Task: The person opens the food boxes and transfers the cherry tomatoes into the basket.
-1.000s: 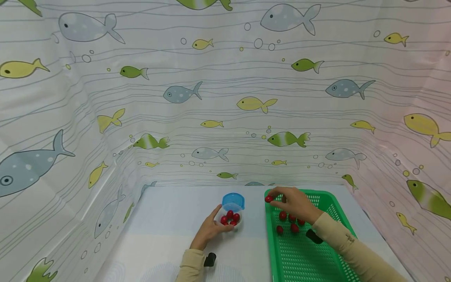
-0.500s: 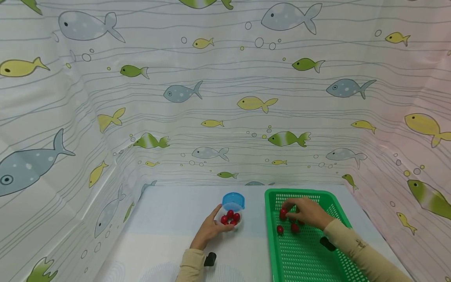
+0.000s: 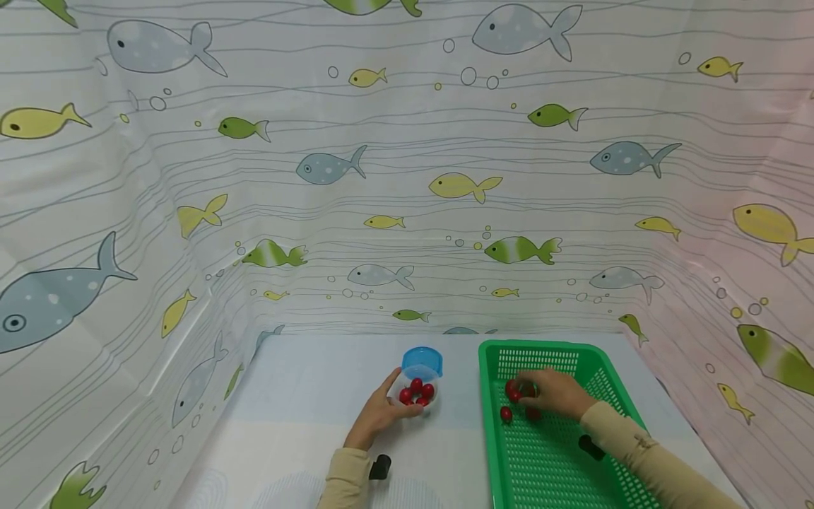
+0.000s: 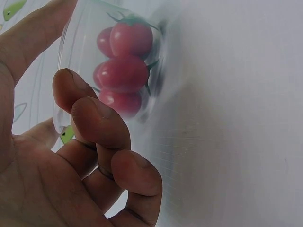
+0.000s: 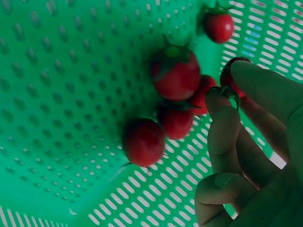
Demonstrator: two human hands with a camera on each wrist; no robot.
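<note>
My left hand (image 3: 376,417) grips a small clear plastic container (image 4: 83,33), thumb and fingers round its wall. Several cherry tomatoes (image 4: 125,73) with green stems show inside it. Its blue lid (image 3: 422,362) stands open at the far side. Down in the green basket (image 3: 540,470), my right hand (image 3: 553,392) pinches a cherry tomato (image 5: 227,74) between thumb and fingertip; the fingers cover part of it. Loose cherry tomatoes (image 5: 176,78) lie close beside these fingertips, in the far left part of the basket, partly hidden by the hand in the head view.
The basket has a raised rim (image 3: 488,438) and slotted walls; it stands on the right of the pale table (image 3: 273,396). Fish-print sheeting (image 3: 394,212) encloses the back and both sides. A small black camera (image 3: 380,468) sits at the left wrist.
My right hand, holding a tomato over the basket's left rim a second ago, has moved right and down among the tomatoes inside. My left hand and the container have stayed put.
</note>
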